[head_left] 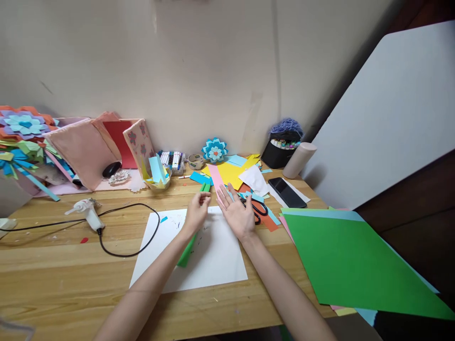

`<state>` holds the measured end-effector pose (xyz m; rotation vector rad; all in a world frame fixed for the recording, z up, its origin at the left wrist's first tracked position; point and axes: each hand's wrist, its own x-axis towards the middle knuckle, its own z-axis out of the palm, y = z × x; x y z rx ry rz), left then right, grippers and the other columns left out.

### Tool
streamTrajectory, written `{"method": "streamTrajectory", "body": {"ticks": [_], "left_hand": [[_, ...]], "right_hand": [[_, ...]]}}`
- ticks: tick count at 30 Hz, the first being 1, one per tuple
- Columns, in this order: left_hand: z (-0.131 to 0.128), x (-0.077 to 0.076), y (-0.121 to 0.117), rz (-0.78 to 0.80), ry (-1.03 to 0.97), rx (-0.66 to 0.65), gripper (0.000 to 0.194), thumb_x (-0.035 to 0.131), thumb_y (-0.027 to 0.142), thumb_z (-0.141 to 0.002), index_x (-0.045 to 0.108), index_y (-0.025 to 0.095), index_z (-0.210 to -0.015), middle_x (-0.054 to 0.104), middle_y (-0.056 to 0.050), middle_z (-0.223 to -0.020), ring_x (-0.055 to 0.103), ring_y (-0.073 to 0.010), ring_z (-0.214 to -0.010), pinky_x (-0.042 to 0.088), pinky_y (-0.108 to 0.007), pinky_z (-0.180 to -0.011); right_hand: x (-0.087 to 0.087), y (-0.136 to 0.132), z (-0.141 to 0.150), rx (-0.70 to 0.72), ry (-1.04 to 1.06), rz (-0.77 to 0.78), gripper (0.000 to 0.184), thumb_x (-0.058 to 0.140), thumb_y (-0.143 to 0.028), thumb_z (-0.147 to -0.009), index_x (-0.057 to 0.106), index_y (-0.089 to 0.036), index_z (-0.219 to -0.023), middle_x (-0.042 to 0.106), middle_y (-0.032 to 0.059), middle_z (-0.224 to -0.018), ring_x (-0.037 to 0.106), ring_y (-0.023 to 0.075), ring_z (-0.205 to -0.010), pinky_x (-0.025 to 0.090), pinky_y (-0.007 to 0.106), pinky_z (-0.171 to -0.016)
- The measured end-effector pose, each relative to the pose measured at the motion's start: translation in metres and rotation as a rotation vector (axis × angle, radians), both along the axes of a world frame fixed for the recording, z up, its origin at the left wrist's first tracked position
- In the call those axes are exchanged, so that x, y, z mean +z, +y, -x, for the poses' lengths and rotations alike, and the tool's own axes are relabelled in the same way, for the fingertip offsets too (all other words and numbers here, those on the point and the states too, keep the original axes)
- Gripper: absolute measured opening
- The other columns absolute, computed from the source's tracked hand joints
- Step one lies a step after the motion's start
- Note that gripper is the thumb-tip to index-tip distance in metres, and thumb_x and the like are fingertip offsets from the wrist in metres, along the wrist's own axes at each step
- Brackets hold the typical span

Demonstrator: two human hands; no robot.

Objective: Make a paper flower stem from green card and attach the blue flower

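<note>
My left hand (pixel 198 210) is closed, its fingers curled around a long folded strip of green paper (pixel 185 257). The strip shows beyond the fingertips and below the wrist; its middle is hidden by the hand. To the right, my right hand (pixel 239 215) is open, palm turned up and fingers stretched, holding nothing. Both hands are above a white sheet of paper (pixel 220 263) with small dark marks and a blue scrap (pixel 164 219). Black-handled scissors (pixel 262 207) lie just beyond my right hand, partly hidden. A pink paper strip (pixel 214 175) reaches toward its fingertips.
A corded white glue gun (pixel 93 215) rests at left. Yellow paper (pixel 231 176), a blue paper flower (pixel 214 150) and a phone (pixel 287 192) sit toward the back. Large green sheets (pixel 355 265) overhang the right edge. A black marker holder (pixel 279 154) stands beside a pinkish cylinder (pixel 299 160).
</note>
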<state>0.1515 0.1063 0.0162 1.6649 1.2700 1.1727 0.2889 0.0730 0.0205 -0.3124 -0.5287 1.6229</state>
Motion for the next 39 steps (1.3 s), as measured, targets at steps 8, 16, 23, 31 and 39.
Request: {"method": "streamTrajectory", "body": {"ticks": [8, 16, 23, 31, 39], "left_hand": [[0.107, 0.033, 0.062, -0.212, 0.403, 0.533, 0.026, 0.052, 0.039, -0.075, 0.066, 0.017, -0.076, 0.066, -0.005, -0.076, 0.059, -0.0169, -0.071, 0.041, -0.026, -0.065], [0.133, 0.056, 0.080, -0.267, 0.860, 0.562, 0.030, 0.039, 0.020, -0.082, 0.066, 0.019, -0.095, 0.064, -0.010, -0.090, 0.056, -0.0226, -0.086, 0.037, -0.029, -0.064], [0.104, 0.036, 0.009, -0.125, 0.886, 0.288, 0.031, 0.036, 0.032, -0.085, 0.062, 0.017, -0.076, 0.064, -0.009, -0.078, 0.056, -0.0222, -0.077, 0.036, -0.030, -0.065], [0.079, -0.013, -0.052, 0.223, 0.666, -0.040, 0.012, 0.054, 0.027, -0.071, 0.057, 0.016, -0.077, 0.062, -0.003, -0.069, 0.055, -0.0171, -0.066, 0.034, -0.025, -0.058], [0.072, -0.025, -0.051, 0.385, 0.079, -0.240, 0.034, 0.051, 0.045, -0.074, 0.057, 0.014, -0.063, 0.056, -0.001, -0.061, 0.050, -0.0140, -0.060, 0.037, -0.025, -0.058]], "right_hand": [[-0.009, 0.002, 0.003, 0.005, -0.006, 0.046, 0.052, 0.026, -0.056, -0.085, 0.050, -0.025, -0.119, 0.040, 0.0030, -0.136, 0.036, 0.0157, -0.125, 0.022, 0.037, -0.106], [-0.016, 0.003, 0.004, 0.004, -0.104, 0.077, 0.043, 0.033, -0.049, -0.086, 0.053, -0.025, -0.115, 0.043, 0.0026, -0.134, 0.043, 0.0156, -0.119, 0.029, 0.037, -0.104], [-0.023, 0.003, 0.000, 0.071, -0.570, 0.282, 0.020, 0.053, -0.030, -0.079, 0.059, -0.015, -0.092, 0.065, 0.0091, -0.099, 0.063, 0.0132, -0.081, 0.052, 0.025, -0.073], [-0.048, -0.012, 0.050, 0.189, -1.059, 0.209, 0.029, 0.052, -0.044, -0.075, 0.047, -0.016, -0.083, 0.058, -0.0008, -0.058, 0.057, 0.0136, -0.043, 0.047, 0.025, -0.038], [-0.050, -0.009, 0.042, -0.035, -1.078, -0.013, 0.015, 0.047, -0.032, -0.076, 0.052, -0.017, -0.079, 0.060, -0.0001, -0.069, 0.059, 0.0143, -0.063, 0.047, 0.024, -0.055]]}}
